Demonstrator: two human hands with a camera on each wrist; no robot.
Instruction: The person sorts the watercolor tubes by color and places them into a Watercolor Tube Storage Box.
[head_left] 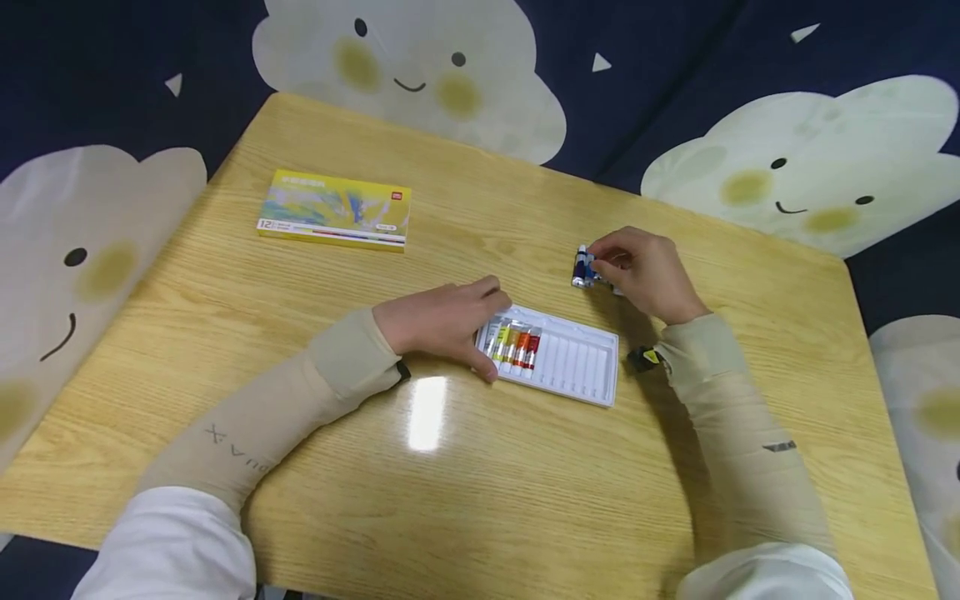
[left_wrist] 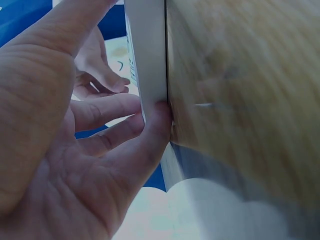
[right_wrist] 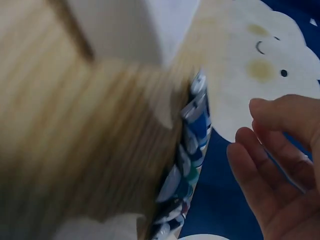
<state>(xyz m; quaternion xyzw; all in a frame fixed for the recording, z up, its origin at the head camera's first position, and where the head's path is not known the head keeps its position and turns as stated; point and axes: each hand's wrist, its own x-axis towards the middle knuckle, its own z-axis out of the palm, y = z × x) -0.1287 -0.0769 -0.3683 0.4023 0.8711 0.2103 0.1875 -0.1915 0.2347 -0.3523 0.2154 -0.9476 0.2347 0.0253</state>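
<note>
A white plastic tray lies on the wooden table. In its left slots sit several paint tubes, running from white and yellow to orange and red; the slots to the right are bare. My left hand grips the tray's left end between thumb and fingers, which the left wrist view shows around the tray's edge. Beyond the tray, my right hand hovers at a row of loose paint tubes, partly covering them in the head view. In the right wrist view its fingers are apart from these blue and green tubes, holding nothing.
A yellow paint box lies flat at the table's back left. Behind the table hangs a dark blue cloth with smiling clouds. A black device sits at the right wrist.
</note>
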